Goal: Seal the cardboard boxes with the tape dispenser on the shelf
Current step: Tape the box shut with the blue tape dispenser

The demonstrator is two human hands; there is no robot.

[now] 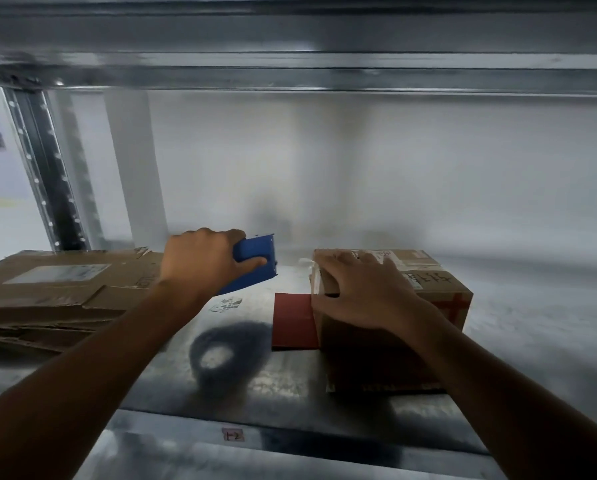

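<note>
A brown cardboard box (439, 289) stands on the metal shelf (290, 386) at the right, with labels and clear tape on its top and red tape on its right side. My right hand (363, 289) rests flat on the box's near left top edge, over a loose strip of clear tape. My left hand (200, 261) grips a blue tape dispenser (255, 259), held above the shelf just left of the box and apart from it.
A stack of flattened cardboard (61, 292) lies on the shelf at the left. A red flat piece (293, 322) leans against the box's left side. An upper shelf beam (290, 71) runs overhead. A perforated upright post (44, 168) stands at the far left.
</note>
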